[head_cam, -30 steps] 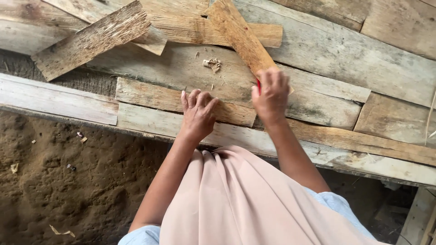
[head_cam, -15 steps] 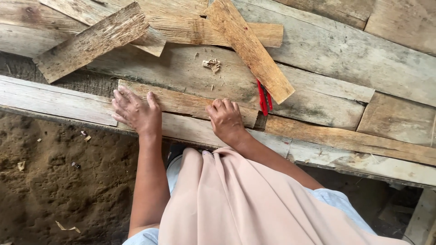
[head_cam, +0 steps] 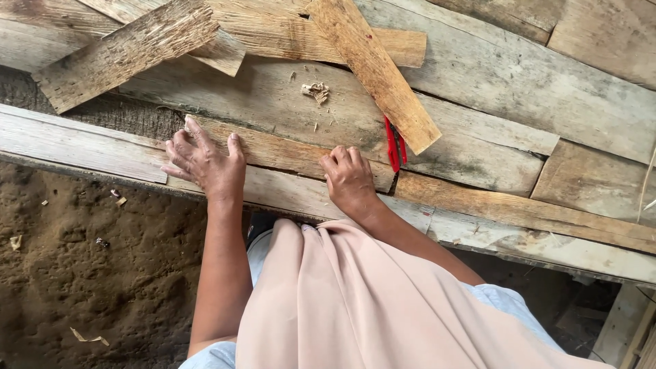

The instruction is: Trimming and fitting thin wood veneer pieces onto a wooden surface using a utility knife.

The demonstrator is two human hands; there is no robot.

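Pressing both palms flat, nothing gripped: left hand point(head_cam: 205, 162) and right hand point(head_cam: 350, 181) on a rough, splintery plank point(head_cam: 287, 152) at the platform's point(head_cam: 547, 246) near edge, beside red pliers point(head_cam: 393, 145).

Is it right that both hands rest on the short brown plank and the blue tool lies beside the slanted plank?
Not quite: the tool is red, not blue. The head view shows it beside the slanted plank, while the left hand and right hand rest on the short brown plank.
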